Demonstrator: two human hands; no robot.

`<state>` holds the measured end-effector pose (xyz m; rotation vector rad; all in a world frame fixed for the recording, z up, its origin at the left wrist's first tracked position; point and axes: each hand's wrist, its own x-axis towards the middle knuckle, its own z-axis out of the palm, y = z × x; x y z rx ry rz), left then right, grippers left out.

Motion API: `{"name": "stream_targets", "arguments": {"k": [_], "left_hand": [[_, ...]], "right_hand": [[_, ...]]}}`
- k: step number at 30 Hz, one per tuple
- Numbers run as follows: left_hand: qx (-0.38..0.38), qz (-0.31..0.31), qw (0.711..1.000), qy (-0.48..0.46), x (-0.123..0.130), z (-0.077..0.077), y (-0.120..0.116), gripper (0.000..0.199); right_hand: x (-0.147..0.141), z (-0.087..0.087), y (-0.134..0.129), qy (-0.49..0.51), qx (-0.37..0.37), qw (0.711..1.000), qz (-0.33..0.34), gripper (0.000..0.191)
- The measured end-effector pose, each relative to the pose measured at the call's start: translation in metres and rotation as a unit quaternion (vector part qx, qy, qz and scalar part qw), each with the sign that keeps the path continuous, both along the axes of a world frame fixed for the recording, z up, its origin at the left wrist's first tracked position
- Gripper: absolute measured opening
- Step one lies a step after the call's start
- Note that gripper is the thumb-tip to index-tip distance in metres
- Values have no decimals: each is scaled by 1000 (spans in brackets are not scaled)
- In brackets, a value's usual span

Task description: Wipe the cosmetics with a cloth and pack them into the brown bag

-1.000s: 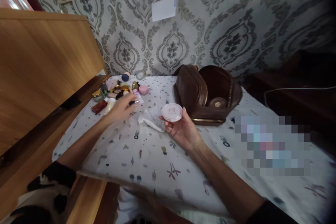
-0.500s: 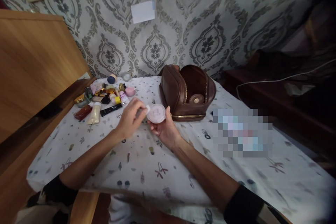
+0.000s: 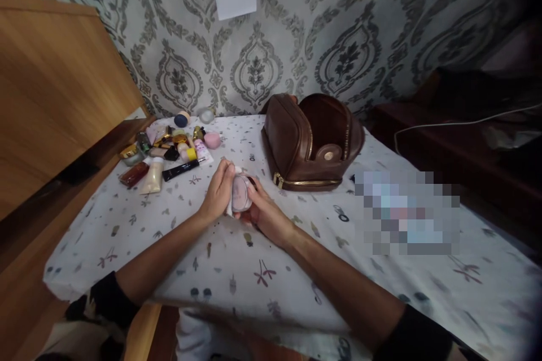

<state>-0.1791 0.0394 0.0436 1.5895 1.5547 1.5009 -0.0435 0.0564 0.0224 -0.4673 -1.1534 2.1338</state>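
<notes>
Between my hands is a round, pale pink powder compact [image 3: 241,194], tilted up on its edge. My right hand [image 3: 270,213] is closed around its right side, thumb on the face. A white wipe [image 3: 229,208] is pressed against the compact's left rim by my left hand [image 3: 217,192], whose fingers are folded over it; part of the wipe is hidden. Behind and to the right stands a brown leather toiletry bag [image 3: 283,144], unzipped and gaping at the top.
Several cosmetics lie at the left back, among them a cream tube [image 3: 153,177], a black tube [image 3: 181,170] and a pink jar [image 3: 212,139]. A blurred-out patch [image 3: 406,211] covers something at right. A wooden panel [image 3: 55,79] borders the left side.
The compact has turned from nearly flat to on edge. My left hand has moved in and now presses the wipe along its rim. The view has shifted slightly.
</notes>
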Motion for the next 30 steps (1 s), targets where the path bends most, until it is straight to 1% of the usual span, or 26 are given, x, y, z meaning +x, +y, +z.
{"name": "stream_targets", "arguments": {"k": [3, 5, 10, 12, 14, 16, 19, 21, 25, 30], "left_hand": [[-55, -11, 997, -59, 4, -4, -4, 45], [-54, -32, 996, -61, 7, -6, -6, 47], [5, -126, 992, -8, 5, -15, -6, 48], [43, -131, 990, 39, 1, -20, -3, 51], [86, -119, 986, 84, -2, -25, 0, 51], [117, -110, 981, 108, -6, -28, 2, 51], [150, -101, 975, 128, -8, -28, 4, 51], [166, -99, 970, 145, -8, -26, 4, 49], [203, -96, 957, 184, -6, -25, 3, 47], [276, -127, 919, 252, -9, -24, 1, 50]], "right_hand": [[1, 5, -1, 47, -54, 997, -18, 54], [2, 7, 0, 74, -76, 993, -46, 51], [2, 10, 8, 95, -117, 983, -107, 50], [1, 15, 13, 79, -119, 981, -129, 53], [-2, 19, 19, 45, -108, 982, -146, 59], [-4, 21, 23, 14, -90, 983, -157, 66], [-6, 17, 27, 18, -74, 987, -145, 70], [-4, 11, 29, 48, -82, 989, -112, 65], [9, 3, 36, 105, -118, 987, -40, 49], [18, 3, 44, 127, -173, 977, -12, 18]]}}
